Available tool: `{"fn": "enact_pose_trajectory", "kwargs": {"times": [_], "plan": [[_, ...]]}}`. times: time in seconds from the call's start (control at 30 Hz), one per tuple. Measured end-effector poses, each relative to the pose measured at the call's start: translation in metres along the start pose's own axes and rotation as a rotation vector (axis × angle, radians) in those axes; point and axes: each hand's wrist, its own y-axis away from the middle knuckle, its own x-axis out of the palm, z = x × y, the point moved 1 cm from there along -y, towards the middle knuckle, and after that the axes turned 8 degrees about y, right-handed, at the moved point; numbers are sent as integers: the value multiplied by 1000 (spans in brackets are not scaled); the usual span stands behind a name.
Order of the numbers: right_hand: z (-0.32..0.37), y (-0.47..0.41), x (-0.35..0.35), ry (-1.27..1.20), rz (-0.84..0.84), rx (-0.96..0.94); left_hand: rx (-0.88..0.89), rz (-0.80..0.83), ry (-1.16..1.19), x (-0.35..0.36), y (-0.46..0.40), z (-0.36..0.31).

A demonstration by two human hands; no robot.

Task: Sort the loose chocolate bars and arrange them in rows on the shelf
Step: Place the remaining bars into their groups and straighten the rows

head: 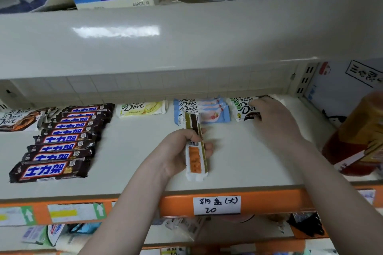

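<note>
Gripping flat glossy bars (195, 147): left hand (182, 151) | right hand (271, 118) fingers on green-white wrapper (242, 107)

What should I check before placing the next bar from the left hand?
1. Left hand grips the bars firmly: ok.
2. Which flavour the held bars are: cannot tell, backs face the camera.
3. Right hand off the green Dove pile: not ok, it rests on it.
4. Bare shelf in front of the piles: ok.
5. Snickers row tidy: ok.
</note>
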Motion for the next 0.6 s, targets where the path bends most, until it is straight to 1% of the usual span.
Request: {"fn": "enact_pose_trajectory", "kwargs": {"times": [0.07, 0.13, 0.3, 0.43, 0.6], "plan": [[13, 10, -3, -127, 8, -3, 7, 16, -127, -1, 9, -5], [28, 18, -6, -248, 8, -45, 26, 20, -221, -2, 18, -9], [79, 22, -14, -446, 10, -194, 67, -36, -256, -25, 45, -17], [144, 28, -13, -721, 131, -239, 78, -66, -271, -69, 76, -25], [250, 35, -10, -868, 288, -366, 67, 3, -305, -139, 122, -47]]}}
